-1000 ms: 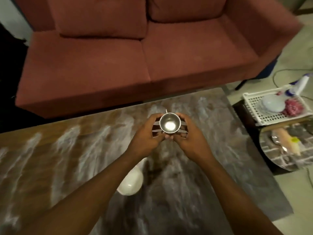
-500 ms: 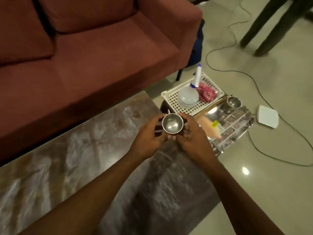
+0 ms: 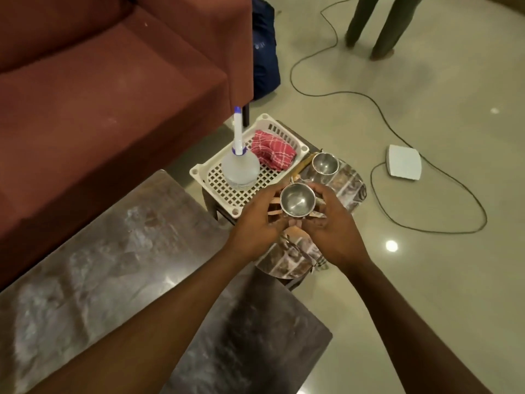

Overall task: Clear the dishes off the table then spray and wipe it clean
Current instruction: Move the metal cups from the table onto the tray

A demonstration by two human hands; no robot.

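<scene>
A small steel cup (image 3: 297,199) is held between my left hand (image 3: 255,220) and my right hand (image 3: 331,223), fingers curled round its sides. They hold it past the right end of the dark marble table (image 3: 136,280), above a shiny round steel tray (image 3: 345,183) on a low stool. A second steel cup (image 3: 325,164) stands on that tray. A white plastic basket (image 3: 227,191) beside the tray holds a clear spray bottle (image 3: 240,166) with a blue-tipped nozzle and a red checked cloth (image 3: 272,150).
A red sofa (image 3: 99,89) runs behind the table. A black cable (image 3: 397,132) loops over the pale floor to a white box (image 3: 403,163). A person's legs (image 3: 377,24) stand at the back. A dark blue bag (image 3: 262,49) leans by the sofa arm.
Both hands carried the steel cup rightward off the table and over the round tray. The view swung right, so the white bowl on the table has left the view.
</scene>
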